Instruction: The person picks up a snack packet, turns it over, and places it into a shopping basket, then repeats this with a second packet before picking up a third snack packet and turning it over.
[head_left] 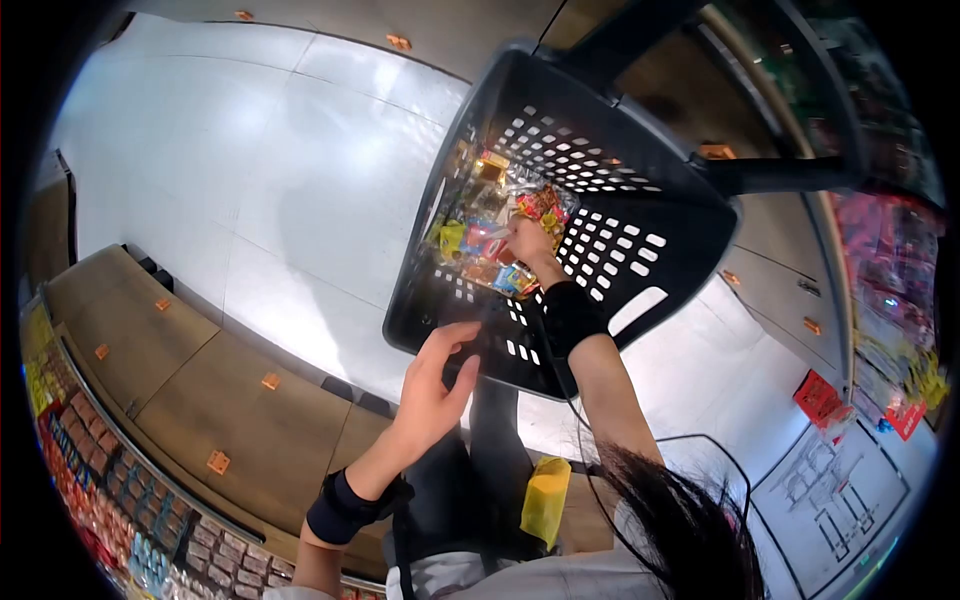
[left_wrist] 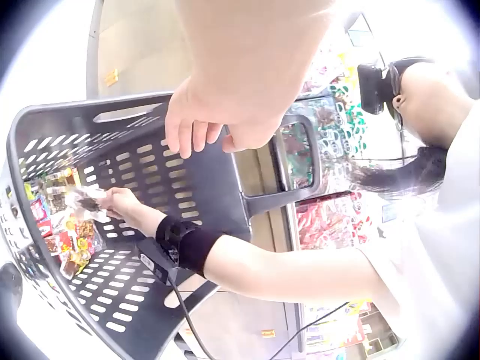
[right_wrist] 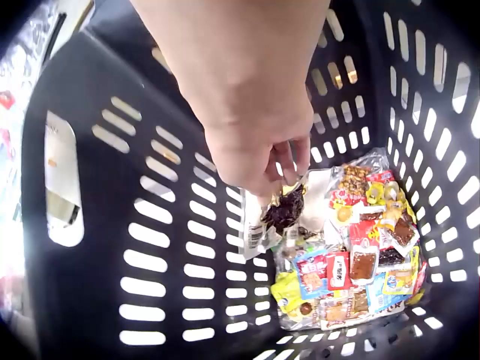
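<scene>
Deep inside a black shopping basket [head_left: 640, 130], my right hand [right_wrist: 255, 142] pinches a small clear-and-white snack packet [right_wrist: 283, 210] with dark contents by its upper edge. Under and beside it lies a pile of snack packets [right_wrist: 367, 255] in red, yellow, blue and clear wrappers on the basket floor. My left hand [head_left: 436, 390] hovers near the basket's near rim, fingers loosely bent and holding nothing. In the left wrist view that hand [left_wrist: 225, 120] hangs in front of the basket's side, thumb apart from the fingers.
Shelves of packaged snacks [head_left: 120, 490] run along the lower left above brown cabinets [head_left: 190, 370]. More hanging packets [head_left: 890, 270] line the right side. Pale floor tiles [head_left: 300, 150] lie beyond the basket. A yellow bag [head_left: 545, 500] is near my legs, and a cable [left_wrist: 187, 322] trails from my right wrist.
</scene>
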